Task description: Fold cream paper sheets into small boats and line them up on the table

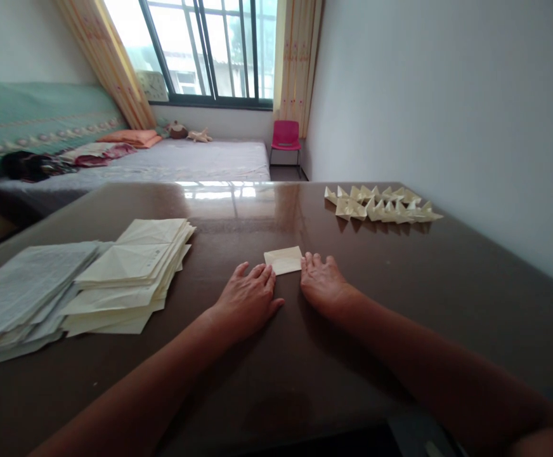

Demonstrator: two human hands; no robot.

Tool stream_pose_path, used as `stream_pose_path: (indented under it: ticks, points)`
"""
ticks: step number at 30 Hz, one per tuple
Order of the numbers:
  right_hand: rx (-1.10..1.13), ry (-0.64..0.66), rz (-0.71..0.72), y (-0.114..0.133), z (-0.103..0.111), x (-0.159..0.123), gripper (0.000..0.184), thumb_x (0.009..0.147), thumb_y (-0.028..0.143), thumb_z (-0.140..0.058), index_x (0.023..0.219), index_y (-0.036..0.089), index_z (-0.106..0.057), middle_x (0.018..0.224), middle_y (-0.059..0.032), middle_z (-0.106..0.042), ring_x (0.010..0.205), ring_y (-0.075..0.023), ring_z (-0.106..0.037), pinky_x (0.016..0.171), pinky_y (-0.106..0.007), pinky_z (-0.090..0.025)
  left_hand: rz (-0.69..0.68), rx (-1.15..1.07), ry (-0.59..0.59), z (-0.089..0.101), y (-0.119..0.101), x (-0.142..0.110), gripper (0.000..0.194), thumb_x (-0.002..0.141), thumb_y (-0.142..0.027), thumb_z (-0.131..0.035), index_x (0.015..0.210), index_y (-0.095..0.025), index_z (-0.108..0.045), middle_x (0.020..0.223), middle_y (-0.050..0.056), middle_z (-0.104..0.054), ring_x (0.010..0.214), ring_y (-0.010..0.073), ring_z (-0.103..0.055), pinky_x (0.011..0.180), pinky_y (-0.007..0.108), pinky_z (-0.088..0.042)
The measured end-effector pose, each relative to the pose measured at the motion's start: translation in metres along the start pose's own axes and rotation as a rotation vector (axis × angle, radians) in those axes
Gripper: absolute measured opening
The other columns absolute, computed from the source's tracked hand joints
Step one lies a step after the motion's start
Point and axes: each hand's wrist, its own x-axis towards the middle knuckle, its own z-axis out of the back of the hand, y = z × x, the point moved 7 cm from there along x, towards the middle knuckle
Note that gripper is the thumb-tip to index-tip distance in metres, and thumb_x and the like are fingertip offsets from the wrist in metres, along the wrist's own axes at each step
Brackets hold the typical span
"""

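A small folded piece of cream paper (283, 261) lies flat on the brown table, between my two hands. My left hand (250, 293) rests palm down with its fingertips at the paper's lower left corner and its thumb stretched out on the table. At the paper's right edge, my right hand (323, 279) lies flat with fingers extended, touching or very near that edge. Its thumb is hidden. Neither hand grips anything.
A stack of creased cream sheets (138, 260) sits at the left, beside a pile of greyish printed papers (33, 282). Folded paper boats (381, 206) stand in rows at the far right of the glossy table (238, 393). Beyond are a bed (210, 162) and a pink chair (286, 135).
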Motion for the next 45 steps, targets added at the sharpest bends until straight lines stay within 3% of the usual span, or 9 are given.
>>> stream_pose_path:
  ticks: [8, 12, 16, 20, 27, 34, 37, 40, 45]
  points:
    - [0.001, -0.019, -0.014, 0.002, 0.010, -0.006, 0.047, 0.090, 0.007, -0.030, 0.132, 0.000, -0.048, 0.127, -0.0292, -0.053, 0.114, -0.0317, -0.050, 0.079, -0.044, -0.046, 0.001, -0.030, -0.073, 0.011, 0.005, 0.001, 0.031, 0.091, -0.035, -0.044, 0.105, -0.020, -0.066, 0.114, 0.008, -0.067, 0.109, 0.0250, -0.059, 0.098, 0.045, -0.038]
    - [0.042, -0.051, 0.035, -0.001, 0.015, -0.005, 0.042, 0.090, 0.007, -0.031, 0.121, 0.004, -0.059, 0.116, -0.0263, -0.059, 0.104, -0.0288, -0.055, 0.076, -0.040, -0.045, 0.171, -0.092, -0.137, 0.011, 0.029, 0.006, 0.039, 0.095, -0.041, -0.035, 0.082, -0.022, -0.067, 0.090, 0.005, -0.071, 0.090, 0.0224, -0.063, 0.086, 0.039, -0.045]
    - [0.082, -0.100, 0.069, -0.002, 0.018, -0.004, 0.034, 0.088, 0.008, -0.037, 0.108, 0.006, -0.066, 0.107, -0.0250, -0.063, 0.097, -0.0284, -0.057, 0.074, -0.039, -0.042, 0.252, -0.186, -0.230, 0.005, 0.045, 0.011, 0.034, 0.089, -0.049, -0.046, 0.106, -0.023, -0.060, 0.101, 0.006, -0.067, 0.098, 0.0244, -0.059, 0.080, 0.036, -0.047]
    - [0.087, -0.124, 0.090, -0.003, 0.018, -0.002, 0.033, 0.089, 0.009, -0.038, 0.103, 0.007, -0.067, 0.106, -0.0243, -0.064, 0.096, -0.0291, -0.057, 0.073, -0.040, -0.041, 0.235, -0.340, -0.240, -0.006, 0.050, 0.016, 0.052, 0.083, -0.048, -0.056, 0.128, -0.023, -0.048, 0.110, 0.006, -0.065, 0.106, 0.0255, -0.056, 0.087, 0.040, -0.047]
    - [0.130, -0.175, 0.115, -0.006, 0.022, -0.001, 0.032, 0.090, 0.010, -0.038, 0.104, 0.010, -0.067, 0.106, -0.0207, -0.065, 0.097, -0.0282, -0.057, 0.076, -0.042, -0.041, 0.207, -0.662, -0.379, -0.011, 0.057, 0.019, 0.045, 0.081, -0.034, -0.061, 0.124, -0.023, -0.054, 0.103, 0.004, -0.064, 0.097, 0.0188, -0.060, 0.087, 0.035, -0.050]
    - [0.273, -0.246, 0.214, -0.015, 0.024, 0.003, 0.030, 0.093, 0.025, -0.040, 0.113, 0.020, -0.062, 0.123, -0.0118, -0.059, 0.109, -0.0258, -0.051, 0.082, -0.038, -0.042, 0.191, -0.657, -0.315, -0.012, 0.053, 0.021, 0.053, 0.080, -0.030, -0.060, 0.132, -0.026, -0.049, 0.092, 0.000, -0.067, 0.086, 0.0168, -0.062, 0.085, 0.033, -0.050]
    - [0.366, -0.354, 0.196, -0.028, 0.027, 0.010, 0.056, 0.087, 0.032, -0.051, 0.140, 0.019, -0.037, 0.140, -0.0130, -0.045, 0.120, -0.0265, -0.043, 0.088, -0.039, -0.040, 0.197, -0.615, -0.352, -0.009, 0.054, 0.019, 0.068, 0.080, -0.027, -0.058, 0.143, -0.025, -0.031, 0.093, 0.000, -0.067, 0.092, 0.0181, -0.062, 0.087, 0.034, -0.049]
    - [0.415, -0.496, 0.219, -0.035, 0.035, 0.012, 0.078, 0.080, 0.032, -0.061, 0.147, 0.016, -0.022, 0.143, -0.0160, -0.039, 0.127, -0.0270, -0.033, 0.091, -0.040, -0.035, 0.134, -0.480, -0.395, -0.004, 0.049, 0.017, 0.073, 0.083, -0.025, -0.055, 0.147, -0.024, -0.019, 0.095, 0.000, -0.067, 0.103, 0.0206, -0.058, 0.093, 0.037, -0.046]
    - [0.385, -0.547, 0.423, -0.027, 0.042, 0.007, 0.016, 0.082, 0.020, -0.057, 0.098, 0.021, -0.062, 0.106, -0.0061, -0.063, 0.105, -0.0214, -0.048, 0.087, -0.034, -0.030, 0.076, -0.352, -0.370, -0.003, 0.046, 0.016, 0.066, 0.082, -0.025, -0.057, 0.142, -0.025, -0.028, 0.100, 0.001, -0.065, 0.104, 0.0227, -0.054, 0.093, 0.038, -0.045]
